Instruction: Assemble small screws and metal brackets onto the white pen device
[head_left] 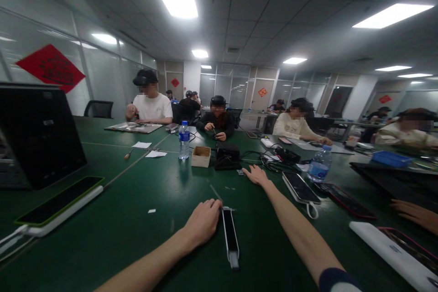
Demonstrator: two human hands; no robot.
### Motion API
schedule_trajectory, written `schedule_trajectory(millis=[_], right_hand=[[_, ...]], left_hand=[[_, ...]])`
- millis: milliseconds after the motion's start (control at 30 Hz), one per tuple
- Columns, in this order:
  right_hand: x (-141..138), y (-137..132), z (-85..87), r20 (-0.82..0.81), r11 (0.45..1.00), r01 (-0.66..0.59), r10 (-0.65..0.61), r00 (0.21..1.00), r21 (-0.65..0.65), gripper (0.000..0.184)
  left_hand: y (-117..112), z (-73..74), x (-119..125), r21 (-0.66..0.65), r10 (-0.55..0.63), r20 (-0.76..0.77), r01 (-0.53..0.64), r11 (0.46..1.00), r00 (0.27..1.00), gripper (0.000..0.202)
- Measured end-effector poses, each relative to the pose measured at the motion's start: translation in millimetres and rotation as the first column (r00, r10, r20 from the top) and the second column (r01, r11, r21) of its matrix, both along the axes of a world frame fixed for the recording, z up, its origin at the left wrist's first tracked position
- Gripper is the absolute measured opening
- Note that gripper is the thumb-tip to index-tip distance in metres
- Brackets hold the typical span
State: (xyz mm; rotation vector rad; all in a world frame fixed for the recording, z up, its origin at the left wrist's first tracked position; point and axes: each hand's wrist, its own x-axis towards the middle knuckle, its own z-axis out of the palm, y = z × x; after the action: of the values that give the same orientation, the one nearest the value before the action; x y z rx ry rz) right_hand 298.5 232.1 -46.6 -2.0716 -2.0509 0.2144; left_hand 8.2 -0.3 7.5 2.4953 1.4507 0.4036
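1. White-edged, narrow black bar with a grey end piece: lies flat on the glossy, dark-green tabletop, grey end toward the wearer; landmark for the entries below.
2. Left hand: palm down just left of the bar's far end, fingers loosely curled; whether it touches or grips the bar cannot be told.
3. Right hand: beyond the bar and to its right, fingers spread, closed around nothing; fingertips just beside small, pale-grey pieces, too small to identify.
4. Surroundings: beyond the bar, a black, boxy object; beyond and to its left, an open, tan, square box and a clear plastic bottle with blue cap.
5. Handling, as judged: the bar is probably light and stiff, its smooth face somewhat slippery; its long white edges, pinched near mid-length, offer the surest hold. The grey pieces are likely very light, best taken between fingertips.
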Motion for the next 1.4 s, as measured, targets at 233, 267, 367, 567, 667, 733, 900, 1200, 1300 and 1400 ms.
schedule_trajectory(millis=[233, 267, 367, 567, 667, 733, 900, 1200, 1300, 1400], right_hand=[[0.9, 5.1, -3.4, 0.030, 1.000, 0.013, -0.013, 0.999, -0.008, 0.090], [1.2, 5.0, -3.1, 0.031, 1.000, 0.008, -0.008, 0.999, -0.003, 0.090], [1.2, 3.0, -1.4, 0.034, 1.000, -0.006, 0.006, 0.999, 0.017, 0.088], [-5.4, -4.2, 0.4, 0.011, 0.991, -0.053, 0.052, 0.999, 0.122, 0.070], [-11.1, -4.5, -0.7, -0.023, 0.970, -0.138, 0.145, 0.989, 0.201, 0.057], [-15.2, -3.3, -1.4, -0.049, 0.959, -0.173, 0.189, 0.981, 0.226, 0.052], [-26.2, -3.6, -0.4, -0.097, 0.963, -0.137, 0.164, 0.982, 0.233, 0.055], [-42.0, -13.3, 2.9, -0.054, 0.963, -0.030, 0.046, 0.997, 0.267, 0.042], [-42.7, -17.1, 3.2, -0.060, 0.961, -0.023, 0.041, 0.997, 0.276, 0.035], [-44.6, -24.1, 3.5, -0.067, 0.961, -0.028, 0.048, 0.997, 0.276, 0.034]], left_hand=[[0.4, -1.9, 1.6, 0.032, -0.008, -0.024, 0.009, 0.999, 1.000, 0.026], [0.3, -1.9, 1.3, 0.029, -0.008, -0.018, 0.008, 1.000, 1.000, 0.026], [0.2, -1.7, 0.1, 0.022, -0.010, -0.001, 0.010, 1.000, 1.000, 0.025], [0.2, -2.1, -0.5, 0.036, -0.013, -0.005, 0.013, 0.999, 1.000, 0.024], [-0.9, -0.6, -0.2, 0.025, -0.010, -0.010, 0.010, 1.000, 1.000, 0.025], [-1.7, 0.8, 0.0, 0.019, -0.007, -0.011, 0.007, 1.000, 1.000, 0.026], [-3.2, 2.8, 0.2, 0.013, -0.002, 0.008, 0.002, 1.000, 1.000, 0.027], [-3.8, 1.7, -0.3, 0.052, -0.012, -0.027, 0.013, 0.999, 1.000, 0.028], [-5.1, 2.6, -1.4, 0.033, -0.007, -0.006, 0.007, 0.999, 1.000, 0.027], [-6.2, 3.5, -2.0, 0.022, 0.005, -0.006, -0.005, 1.000, 1.000, 0.027]])
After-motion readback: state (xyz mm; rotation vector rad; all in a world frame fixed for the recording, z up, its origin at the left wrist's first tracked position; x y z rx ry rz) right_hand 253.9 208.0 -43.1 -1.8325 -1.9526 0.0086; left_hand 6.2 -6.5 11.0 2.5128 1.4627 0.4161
